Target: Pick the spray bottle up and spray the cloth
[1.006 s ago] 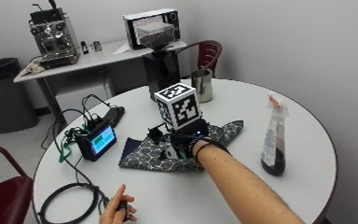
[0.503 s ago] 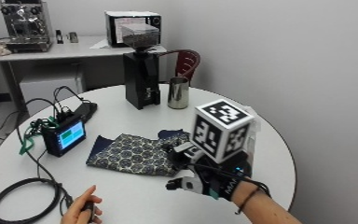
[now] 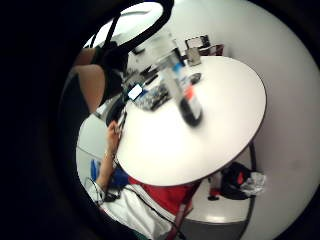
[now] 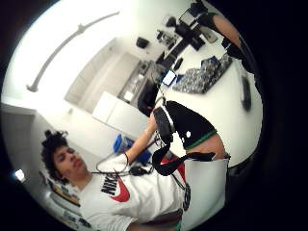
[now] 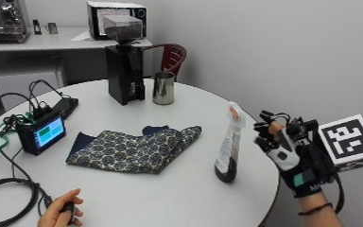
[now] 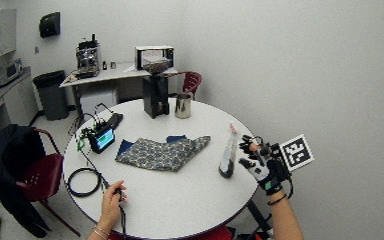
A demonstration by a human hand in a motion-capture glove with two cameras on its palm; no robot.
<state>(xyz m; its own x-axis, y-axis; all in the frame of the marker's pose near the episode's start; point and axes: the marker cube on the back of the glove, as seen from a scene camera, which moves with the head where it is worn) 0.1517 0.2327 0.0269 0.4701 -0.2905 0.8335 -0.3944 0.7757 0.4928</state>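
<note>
Gloved and spread, the right hand [image 5: 289, 152] hangs just off the desk's [image 5: 169, 198] rim at about four o'clock in the outside view, its grip open: the fingers [image 5: 264, 137] stand apart, pointing up, with the palm turned toward the spray bottle [image 5: 228, 150]. It holds nothing and touches nothing; a clear gap shows between the fingertips and the bottle.

That spray bottle stands upright on the round white desk, just beside the hand at its nine o'clock. It has a white nozzle head with an orange tab, a clear body, and dark liquid filling the lower part. The little-finger palm view shows the same bottle [image 3: 186, 95] standing on the desk top, blurred, with the desk [image 3: 210, 150] stretching round it.

At the bottle's nine o'clock, near but apart from it, lies the patterned cloth [image 5: 134, 148], folded flat, dark blue with a pale repeating print. Farther round, at the desk's nine o'clock edge, a small device with a lit blue screen [image 5: 42, 135] stands with cables running from it. At twelve o'clock a black coffee grinder [image 5: 125, 71] stands next to a steel cup [image 5: 163, 88].

The person's bare left hand [image 5: 61, 213] rests at the desk's seven o'clock edge, pinching a small dark object on a cable.
</note>
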